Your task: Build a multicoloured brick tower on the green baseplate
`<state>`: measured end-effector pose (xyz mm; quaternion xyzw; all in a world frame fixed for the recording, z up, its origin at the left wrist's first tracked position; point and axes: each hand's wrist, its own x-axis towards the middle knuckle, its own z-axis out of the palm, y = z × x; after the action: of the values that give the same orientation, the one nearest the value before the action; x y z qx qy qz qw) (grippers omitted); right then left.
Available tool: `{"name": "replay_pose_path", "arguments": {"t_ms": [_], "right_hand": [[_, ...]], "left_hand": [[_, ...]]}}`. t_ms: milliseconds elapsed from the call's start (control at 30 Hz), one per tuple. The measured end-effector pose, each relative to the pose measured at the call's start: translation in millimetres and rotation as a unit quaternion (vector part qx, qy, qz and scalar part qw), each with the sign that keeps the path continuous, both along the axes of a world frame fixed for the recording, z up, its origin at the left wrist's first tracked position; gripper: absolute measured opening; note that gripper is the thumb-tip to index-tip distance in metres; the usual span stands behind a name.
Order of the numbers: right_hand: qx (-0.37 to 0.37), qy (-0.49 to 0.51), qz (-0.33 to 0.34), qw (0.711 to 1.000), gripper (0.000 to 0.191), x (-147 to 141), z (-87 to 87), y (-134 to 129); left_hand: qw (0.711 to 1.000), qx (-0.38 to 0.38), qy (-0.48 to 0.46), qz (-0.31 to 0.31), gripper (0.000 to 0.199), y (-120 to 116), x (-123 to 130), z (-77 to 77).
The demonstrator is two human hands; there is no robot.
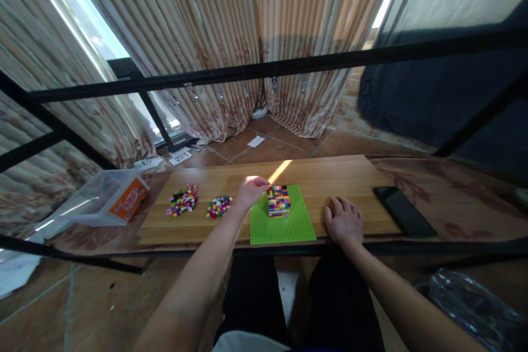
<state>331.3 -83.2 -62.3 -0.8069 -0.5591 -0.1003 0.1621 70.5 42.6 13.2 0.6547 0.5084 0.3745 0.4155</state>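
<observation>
Dark-clad legs (pixel 256 297) front a multicoloured, boxy brick stack (pixel 279 201); left fingers (pixel 259 180) pinched together, right fingers (pixel 337 205) slightly apart.

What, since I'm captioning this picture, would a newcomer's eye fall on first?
Probably the bright green baseplate on the wooden board, bearing a multicolored brick block, with the left hand at its upper-left corner. Next, perhaps, two piles of loose bricks farther left, then the clear bin with an orange label beyond them.

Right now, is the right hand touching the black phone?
Apart. The head view shows a bare strip of wooden board between the right hand and the black phone.
</observation>
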Motion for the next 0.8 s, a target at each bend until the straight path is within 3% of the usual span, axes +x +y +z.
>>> {"name": "replay_pose_path", "arguments": {"t_ms": [200, 633, 800], "right_hand": [[-0.007, 0.002, -0.005, 1.000, 0.042, 1.0, -1.6, 0.4], [-0.017, 0.010, -0.005, 1.000, 0.043, 3.5, -4.5, 2.1], [-0.005, 0.003, -0.002, 1.000, 0.043, 3.2, -3.6, 0.3]], "left_hand": [[1.000, 0.025, 0.003, 0.013, 0.011, -10.2, -3.7, 2.6], [0.998, 0.010, -0.048, 0.050, 0.024, -18.7, -8.4, -11.2], [0.997, 0.035, -0.005, 0.064, 0.025, -38.2, -21.1, -15.1]]}}
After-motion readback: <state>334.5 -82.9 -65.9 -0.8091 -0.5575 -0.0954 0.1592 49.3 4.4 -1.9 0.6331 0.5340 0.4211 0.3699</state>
